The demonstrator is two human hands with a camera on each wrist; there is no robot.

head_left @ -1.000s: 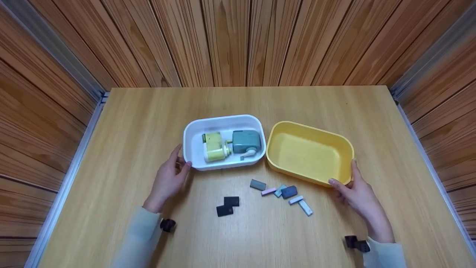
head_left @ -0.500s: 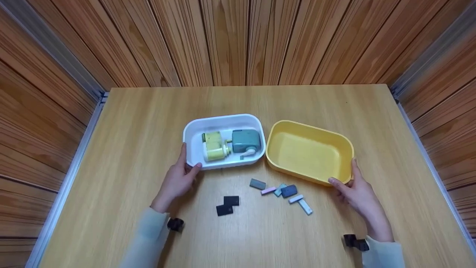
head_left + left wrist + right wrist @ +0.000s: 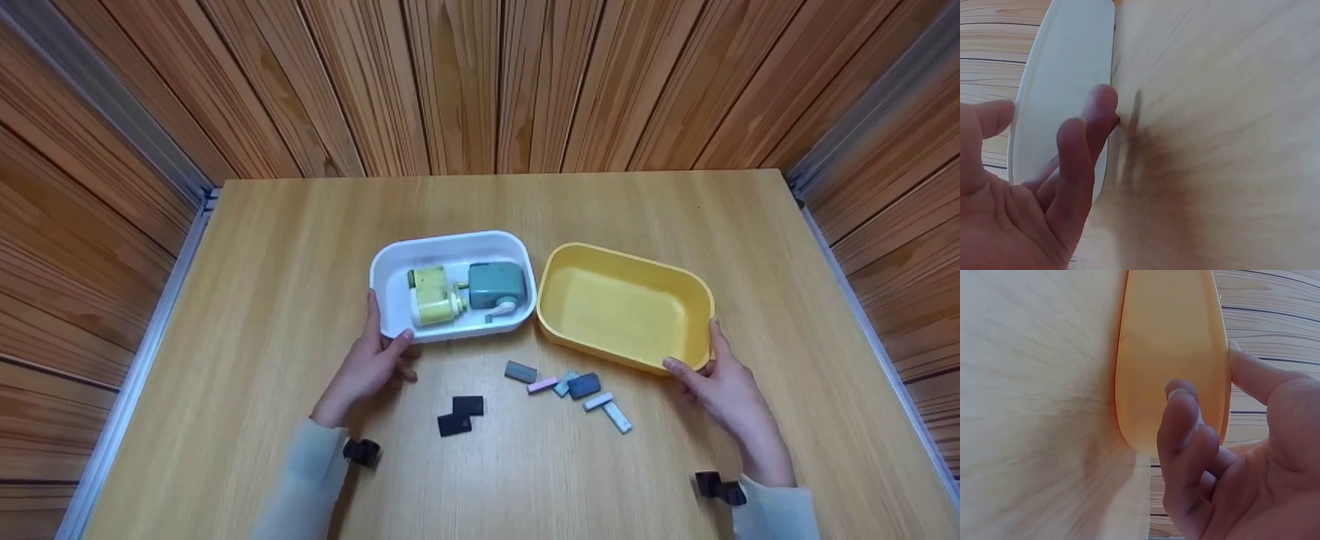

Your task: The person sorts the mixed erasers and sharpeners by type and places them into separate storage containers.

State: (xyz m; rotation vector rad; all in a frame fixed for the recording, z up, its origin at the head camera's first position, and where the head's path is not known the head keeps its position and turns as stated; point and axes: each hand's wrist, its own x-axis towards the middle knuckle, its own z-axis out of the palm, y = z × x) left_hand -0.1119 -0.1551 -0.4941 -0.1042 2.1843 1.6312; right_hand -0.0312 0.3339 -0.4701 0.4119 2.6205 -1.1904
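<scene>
My left hand (image 3: 367, 365) holds the near-left corner of a white plastic bin (image 3: 384, 281), its thumb on the front rim and the index finger along the left side. In the left wrist view, other fingers (image 3: 1075, 163) curl loosely beside the bin's outer wall (image 3: 1069, 62). Inside lie a yellow-green crank device (image 3: 433, 296) and a teal one (image 3: 496, 285), which look like pencil sharpeners. My right hand (image 3: 724, 394) holds the near-right corner of a yellow bin (image 3: 622, 307) between thumb and index finger. In the right wrist view, more fingers (image 3: 1185, 422) curl beside its wall (image 3: 1168, 326).
In front of the bins lie several small coloured blocks, among them a dark blue block (image 3: 584, 386), a grey block (image 3: 520, 371) and a pink stick (image 3: 541, 385). Two black flat pieces (image 3: 468, 406) lie nearer the left. Wood-panelled walls (image 3: 465, 82) enclose the table (image 3: 247, 240).
My left hand has slid right along the white bin's near-left corner, its thumb now farther along the front rim. The bins, the small pieces and my right hand look nearly unmoved.
</scene>
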